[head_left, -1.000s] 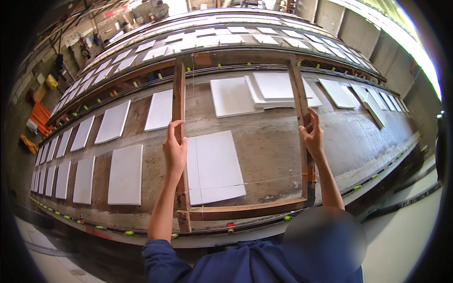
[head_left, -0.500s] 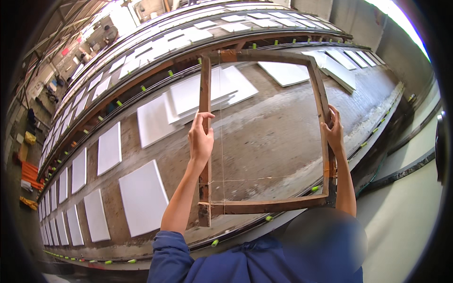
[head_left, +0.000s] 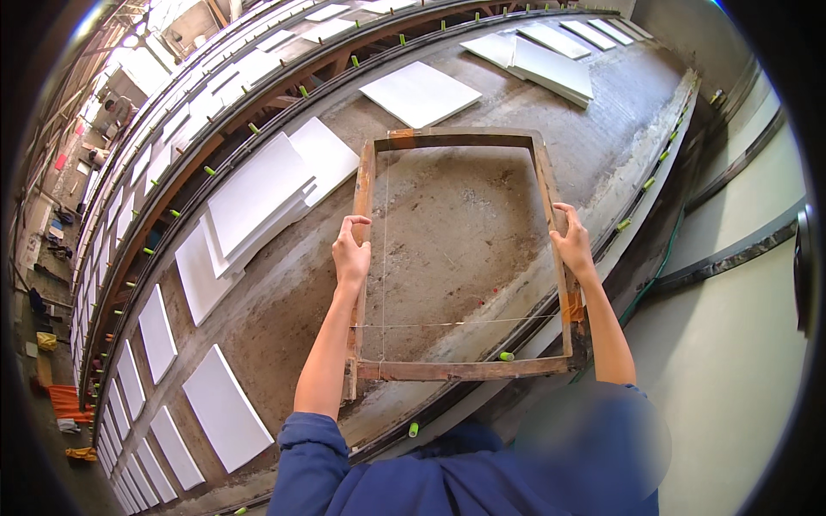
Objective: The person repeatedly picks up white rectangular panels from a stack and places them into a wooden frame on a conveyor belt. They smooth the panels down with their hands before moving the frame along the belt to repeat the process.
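Between my two hands I carry a rectangular wooden frame point(head_left: 456, 371) with an open middle. My left hand point(head_left: 351, 251) is closed round its left side bar, and my right hand point(head_left: 571, 240) grips the right bar at about the same height. Two thin strings cross inside the frame near its left and lower bars. Orange tape point(head_left: 572, 307) is wrapped on the right bar below my right hand. Through the opening shows the stained top of a long table point(head_left: 465, 224); whether the frame touches it I cannot tell.
A stack of white panels point(head_left: 258, 189) lies beyond the frame's left side. One white panel point(head_left: 422, 93) lies past its far edge, with another stack point(head_left: 551, 69) farther off. Green clips point(head_left: 506, 355) line the table edge. A pale wall point(head_left: 731, 344) stands on the right.
The frame has come lower and slightly left, with both hands still on it. My view has turned right, so the panels appear farther left and their far stack higher.
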Available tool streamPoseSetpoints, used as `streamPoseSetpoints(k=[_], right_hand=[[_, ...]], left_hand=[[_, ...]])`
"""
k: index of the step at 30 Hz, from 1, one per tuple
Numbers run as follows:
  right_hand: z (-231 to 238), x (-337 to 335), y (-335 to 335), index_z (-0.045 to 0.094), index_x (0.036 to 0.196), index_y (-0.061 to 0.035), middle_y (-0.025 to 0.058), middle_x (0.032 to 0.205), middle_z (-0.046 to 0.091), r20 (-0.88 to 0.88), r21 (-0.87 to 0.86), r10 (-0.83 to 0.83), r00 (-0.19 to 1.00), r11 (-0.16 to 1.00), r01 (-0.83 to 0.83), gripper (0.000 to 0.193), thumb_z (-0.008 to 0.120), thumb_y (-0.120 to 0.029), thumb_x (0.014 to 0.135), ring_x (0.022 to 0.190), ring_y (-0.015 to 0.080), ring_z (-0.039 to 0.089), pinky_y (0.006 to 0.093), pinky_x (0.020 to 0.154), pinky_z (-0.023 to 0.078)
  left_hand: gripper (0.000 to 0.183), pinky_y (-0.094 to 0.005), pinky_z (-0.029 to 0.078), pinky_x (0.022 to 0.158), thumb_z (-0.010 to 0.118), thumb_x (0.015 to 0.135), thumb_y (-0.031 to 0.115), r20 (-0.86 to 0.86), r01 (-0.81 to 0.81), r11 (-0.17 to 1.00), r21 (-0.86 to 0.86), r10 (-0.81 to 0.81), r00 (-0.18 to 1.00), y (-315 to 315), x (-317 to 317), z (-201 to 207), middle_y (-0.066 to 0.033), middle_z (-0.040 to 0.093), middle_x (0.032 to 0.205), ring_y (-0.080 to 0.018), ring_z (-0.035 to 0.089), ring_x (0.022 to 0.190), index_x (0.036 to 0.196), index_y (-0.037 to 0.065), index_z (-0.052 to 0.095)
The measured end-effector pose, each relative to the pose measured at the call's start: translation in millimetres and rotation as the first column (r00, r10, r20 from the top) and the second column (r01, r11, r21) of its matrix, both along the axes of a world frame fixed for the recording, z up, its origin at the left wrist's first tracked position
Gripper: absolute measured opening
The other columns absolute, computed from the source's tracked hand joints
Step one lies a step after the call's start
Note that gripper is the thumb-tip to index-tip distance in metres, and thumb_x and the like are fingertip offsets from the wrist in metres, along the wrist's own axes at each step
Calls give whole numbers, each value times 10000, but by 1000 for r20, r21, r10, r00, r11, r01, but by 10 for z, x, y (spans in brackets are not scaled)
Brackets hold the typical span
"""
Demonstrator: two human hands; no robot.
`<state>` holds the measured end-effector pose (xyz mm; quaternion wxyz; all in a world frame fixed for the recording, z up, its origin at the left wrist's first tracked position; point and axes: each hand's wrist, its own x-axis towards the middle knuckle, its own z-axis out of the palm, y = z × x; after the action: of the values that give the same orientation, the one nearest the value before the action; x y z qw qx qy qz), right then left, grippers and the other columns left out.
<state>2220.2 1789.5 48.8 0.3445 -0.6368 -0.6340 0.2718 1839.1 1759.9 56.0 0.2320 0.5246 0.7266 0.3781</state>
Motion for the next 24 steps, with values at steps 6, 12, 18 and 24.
streamPoseSetpoints(k=[6,12,18,24], right_hand=[[-88,-40,38,395,1261,-65,241,1280,439,118,87,68,991,993,-79,518,535,25,770,1139,390,465,414,933,394],[135,-590,167,330,1346,-93,245,1412,263,574,89,14,819,993,-79,574,577,-91,828,1299,424,250,456,1065,257],[402,-2076,671,402,1300,-43,251,1352,365,37,80,581,813,809,-582,533,567,-316,873,1277,370,338,421,1051,284],[112,-3793,1066,161,1415,-37,187,1409,302,-653,-163,395,646,760,-629,904,548,-586,812,1287,319,329,383,1053,277]], left_hand=[[403,-393,471,929,519,742,-120,-350,102,989,104,-59,935,20,-145,-385,-229,466,1279,-323,514,1150,1050,140,536],[310,-431,349,1036,575,797,3,-228,101,988,114,-73,971,-102,-149,-102,-225,373,1368,-344,364,1277,1085,110,537],[333,-422,322,1043,608,825,177,-44,-180,943,281,200,979,-457,-984,-54,-178,403,1353,-318,380,1264,1136,94,523],[790,-451,282,1038,531,808,585,279,-702,652,286,644,712,-819,-2251,-378,-195,329,1334,-333,321,1260,1316,15,326]])
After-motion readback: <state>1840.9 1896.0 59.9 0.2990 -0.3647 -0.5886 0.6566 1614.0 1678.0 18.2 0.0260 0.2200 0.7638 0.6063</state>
